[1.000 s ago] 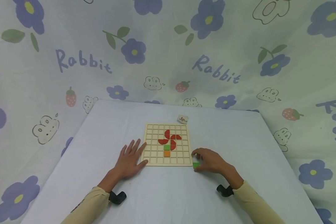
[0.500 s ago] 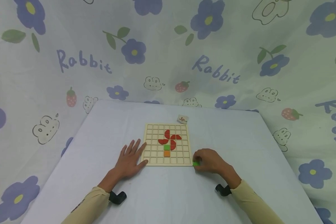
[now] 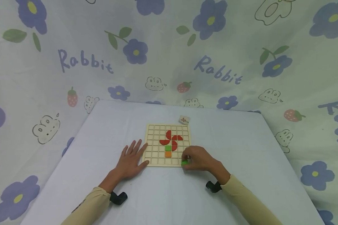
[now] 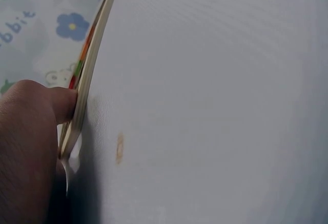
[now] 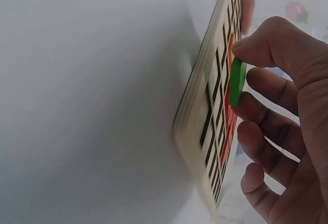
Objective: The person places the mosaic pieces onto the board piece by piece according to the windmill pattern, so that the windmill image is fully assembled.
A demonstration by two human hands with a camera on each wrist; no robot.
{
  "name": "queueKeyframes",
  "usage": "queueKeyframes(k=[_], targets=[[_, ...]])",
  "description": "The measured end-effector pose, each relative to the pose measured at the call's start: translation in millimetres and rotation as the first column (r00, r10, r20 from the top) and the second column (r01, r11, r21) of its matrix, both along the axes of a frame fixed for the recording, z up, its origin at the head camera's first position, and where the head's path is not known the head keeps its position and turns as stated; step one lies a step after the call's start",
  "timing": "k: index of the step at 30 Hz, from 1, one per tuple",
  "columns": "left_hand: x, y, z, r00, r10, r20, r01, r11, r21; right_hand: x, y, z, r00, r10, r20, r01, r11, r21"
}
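Note:
A wooden grid board (image 3: 155,160) lies on the white table. Red rounded pieces (image 3: 174,145) form a pinwheel on it, with a green square tile (image 3: 168,148) and an orange square tile (image 3: 168,154) in a column below. My right hand (image 3: 198,158) pinches another green square tile (image 5: 237,82) between thumb and fingers, above the board's near right corner. My left hand (image 3: 130,161) lies with fingers spread at the board's left edge. Its thumb (image 4: 62,104) touches the board's side in the left wrist view.
A small card-like block (image 3: 184,120) with a printed red pattern sits just behind the board's far right corner. The white-covered table (image 3: 163,200) backs onto a curtain (image 3: 163,56) with flowers and rabbits. Black wrist cameras (image 3: 118,198) hang under both forearms.
My right hand has picked up the green tile from beside the board's right edge and moved left with it, over the near right corner. The left hand has stayed still.

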State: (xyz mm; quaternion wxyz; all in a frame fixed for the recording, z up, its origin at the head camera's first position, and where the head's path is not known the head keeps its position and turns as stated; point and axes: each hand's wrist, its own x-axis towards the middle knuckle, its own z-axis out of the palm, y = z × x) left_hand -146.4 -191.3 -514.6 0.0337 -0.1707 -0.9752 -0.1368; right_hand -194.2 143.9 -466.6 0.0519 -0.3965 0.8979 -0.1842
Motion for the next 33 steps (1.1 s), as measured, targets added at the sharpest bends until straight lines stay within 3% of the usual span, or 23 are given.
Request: queueKeyframes(k=[12, 22, 28, 33], targets=[[-0.4, 1.2, -1.0, 1.0, -0.013, 0.014, 0.013, 1.0, 0.009, -12.7, -51.6, -10.9, 0.987, 0.099, -0.123, -0.099, 0.995, 0.006], [-1.5, 4.8, -2.1, 0.999, -0.041, -0.024, 0.042, 0.998, 0.041, -0.4, -51.1, -15.4, 0.968, 0.091, -0.232, -0.082, 0.995, 0.049], [-7.0, 3.5, -3.7, 0.999, -0.047, -0.005, 0.047, 0.998, 0.043, 5.9, -50.2, -11.5, 0.94, 0.122, -0.319, -0.104, 0.992, 0.075], [-16.5, 1.3, 1.9, 0.999, -0.047, -0.02, 0.048, 0.998, 0.029, 1.1, -51.7, -8.2, 0.938, 0.053, -0.343, -0.039, 0.998, 0.047]])
